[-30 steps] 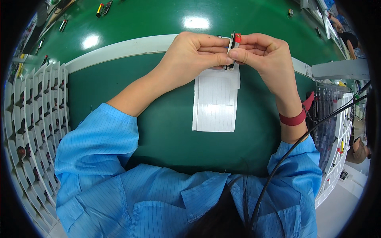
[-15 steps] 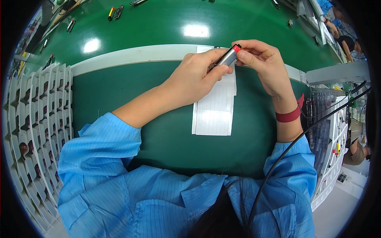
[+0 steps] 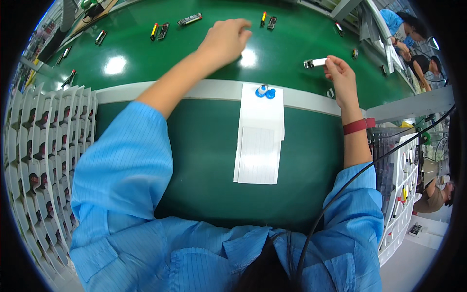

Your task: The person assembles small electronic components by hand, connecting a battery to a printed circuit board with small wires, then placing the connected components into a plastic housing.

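Observation:
My right hand (image 3: pixel 341 80) pinches one end of a small silver cylindrical device (image 3: pixel 319 63) at the right, over the green work surface (image 3: pixel 287 46). The device's dark end points left. My left hand (image 3: pixel 226 43) is stretched far forward over the same surface, fingers extended and slightly blurred, with nothing visible in them. Left of it lies a dark, silvery device (image 3: pixel 189 19). To its right are a yellow cylinder (image 3: pixel 263 19) and a small dark part (image 3: pixel 272 22) side by side. A small white ring-like piece (image 3: pixel 330 92) lies below my right hand.
A pale rail (image 3: pixel 204 91) crosses before me. White lined sheets (image 3: pixel 258 155) lie on the dark green mat, with blue round pieces (image 3: pixel 270 93) at their top. White compartment trays (image 3: pixel 53 160) stand left, another tray (image 3: pixel 401 194) right. A black cable (image 3: pixel 340 187) crosses my right arm.
My hands have separated. The left went forward and let go of the silver device; the right moved outward, still holding it. The sheets' top and blue pieces are now uncovered.

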{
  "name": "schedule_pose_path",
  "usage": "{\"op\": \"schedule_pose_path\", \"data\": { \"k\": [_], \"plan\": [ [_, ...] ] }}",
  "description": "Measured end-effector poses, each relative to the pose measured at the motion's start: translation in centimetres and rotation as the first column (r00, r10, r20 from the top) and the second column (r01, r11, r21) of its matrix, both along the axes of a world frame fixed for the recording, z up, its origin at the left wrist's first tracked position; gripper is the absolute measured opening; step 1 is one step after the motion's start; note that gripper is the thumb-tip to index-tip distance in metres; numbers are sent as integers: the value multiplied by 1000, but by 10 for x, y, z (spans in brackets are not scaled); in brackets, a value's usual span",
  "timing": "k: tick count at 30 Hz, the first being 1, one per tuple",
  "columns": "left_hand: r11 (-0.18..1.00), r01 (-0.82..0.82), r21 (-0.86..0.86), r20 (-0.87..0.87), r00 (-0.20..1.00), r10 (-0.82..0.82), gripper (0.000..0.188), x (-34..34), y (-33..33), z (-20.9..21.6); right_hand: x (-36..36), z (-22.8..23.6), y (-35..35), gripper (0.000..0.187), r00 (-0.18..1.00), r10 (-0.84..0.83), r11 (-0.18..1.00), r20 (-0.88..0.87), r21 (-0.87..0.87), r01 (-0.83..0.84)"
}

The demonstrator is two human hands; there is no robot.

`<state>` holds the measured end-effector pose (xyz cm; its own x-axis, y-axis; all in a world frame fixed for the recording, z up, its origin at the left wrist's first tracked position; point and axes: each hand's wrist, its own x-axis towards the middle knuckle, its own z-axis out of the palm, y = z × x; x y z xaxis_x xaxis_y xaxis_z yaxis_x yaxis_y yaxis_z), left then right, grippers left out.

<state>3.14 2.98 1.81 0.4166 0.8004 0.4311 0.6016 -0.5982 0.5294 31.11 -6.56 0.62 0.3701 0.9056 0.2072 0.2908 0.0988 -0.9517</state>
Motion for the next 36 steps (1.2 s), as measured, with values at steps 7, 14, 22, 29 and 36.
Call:
{"op": "schedule_pose_path", "data": {
  "k": [7,14,22,29,36],
  "plan": [
    [911,-344,-228,-136,938,320,21,62,76,-10,8,-8,-2,30,669,-243,967,702,123,221],
    [978,-152,-141,-7,988,153,27,107,59,-15,-19,7,-10,30,877,-146,989,457,67,130],
    [827,350,440,12,918,-396,24,25,-85,18,-65,20,-38,28,706,344,878,-619,-55,-475],
    [585,636,-503,470,769,-433,26,-27,-104,14,-97,19,-61,22,792,413,860,-450,-95,-502],
    [927,360,-108,137,929,-344,23,-24,-109,8,-108,6,-69,20,864,244,939,-441,-114,-324]
  ]
}}
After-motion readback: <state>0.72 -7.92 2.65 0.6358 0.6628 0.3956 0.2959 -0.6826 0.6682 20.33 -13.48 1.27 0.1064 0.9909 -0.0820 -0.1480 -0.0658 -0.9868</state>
